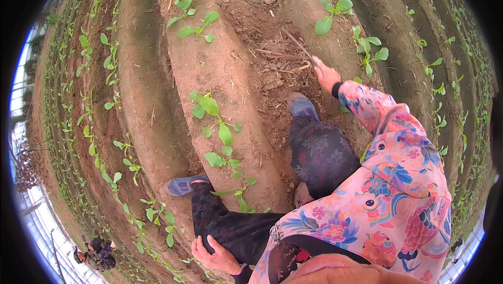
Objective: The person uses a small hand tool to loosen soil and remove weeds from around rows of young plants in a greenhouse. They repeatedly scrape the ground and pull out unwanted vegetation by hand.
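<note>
My right hand (327,75), upper right of centre, is closed around one end of a thin brown stick-like tool (297,43). Its far end points up and left over loose soil and dry straw (281,64) in the furrow. My left hand (216,258) rests with fingers spread against the dark trouser leg (239,233) at the bottom, holding nothing. Between my feet, leafy green seedlings (214,113) stand in a line on a raised soil bed (251,130). More seedlings (332,13) grow on the bed beside my right hand.
One blue shoe (302,107) is in the furrow, the other (182,185) left of the middle bed. Further planted rows (110,60) run on both sides. Another person (96,254) is low among the rows at the lower left.
</note>
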`<state>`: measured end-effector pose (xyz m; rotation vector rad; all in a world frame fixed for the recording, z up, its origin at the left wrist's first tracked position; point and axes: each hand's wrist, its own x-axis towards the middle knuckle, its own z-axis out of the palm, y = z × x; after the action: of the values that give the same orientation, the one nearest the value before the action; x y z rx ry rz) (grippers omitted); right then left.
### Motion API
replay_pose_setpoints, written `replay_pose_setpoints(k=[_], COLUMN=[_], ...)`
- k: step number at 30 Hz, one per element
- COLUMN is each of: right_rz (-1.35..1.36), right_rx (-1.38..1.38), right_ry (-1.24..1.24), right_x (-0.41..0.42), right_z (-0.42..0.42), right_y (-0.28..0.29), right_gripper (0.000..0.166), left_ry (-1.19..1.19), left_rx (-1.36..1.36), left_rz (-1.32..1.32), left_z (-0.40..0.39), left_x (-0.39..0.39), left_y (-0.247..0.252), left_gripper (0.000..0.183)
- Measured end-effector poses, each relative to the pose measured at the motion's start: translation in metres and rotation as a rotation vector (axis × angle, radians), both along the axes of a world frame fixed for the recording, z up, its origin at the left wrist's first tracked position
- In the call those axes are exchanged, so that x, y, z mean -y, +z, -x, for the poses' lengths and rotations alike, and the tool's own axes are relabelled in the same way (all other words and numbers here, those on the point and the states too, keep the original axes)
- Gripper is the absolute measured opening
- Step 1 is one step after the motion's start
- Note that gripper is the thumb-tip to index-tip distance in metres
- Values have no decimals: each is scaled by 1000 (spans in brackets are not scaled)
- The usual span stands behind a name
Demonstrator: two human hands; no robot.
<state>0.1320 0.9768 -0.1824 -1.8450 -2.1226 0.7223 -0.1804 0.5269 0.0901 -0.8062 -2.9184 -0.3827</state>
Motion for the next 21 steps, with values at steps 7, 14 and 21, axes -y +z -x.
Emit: replay_pose_setpoints(k=[7, 14, 21], right_rz=[98, -90, 76], right_rx=[303, -439, -410], right_ry=[-114, 4, 124], right_x=[-96, -62, 21], right_z=[73, 118, 89], right_y=[40, -29, -49], right_gripper=[43, 41, 44], left_ry=[10, 37, 23], left_rx=[-27, -17, -51], left_rz=[8, -5, -22], left_z=[-4, -1, -2], left_x=[-2, 1, 2], left_y=[1, 0, -1], left_gripper=[24, 25, 24])
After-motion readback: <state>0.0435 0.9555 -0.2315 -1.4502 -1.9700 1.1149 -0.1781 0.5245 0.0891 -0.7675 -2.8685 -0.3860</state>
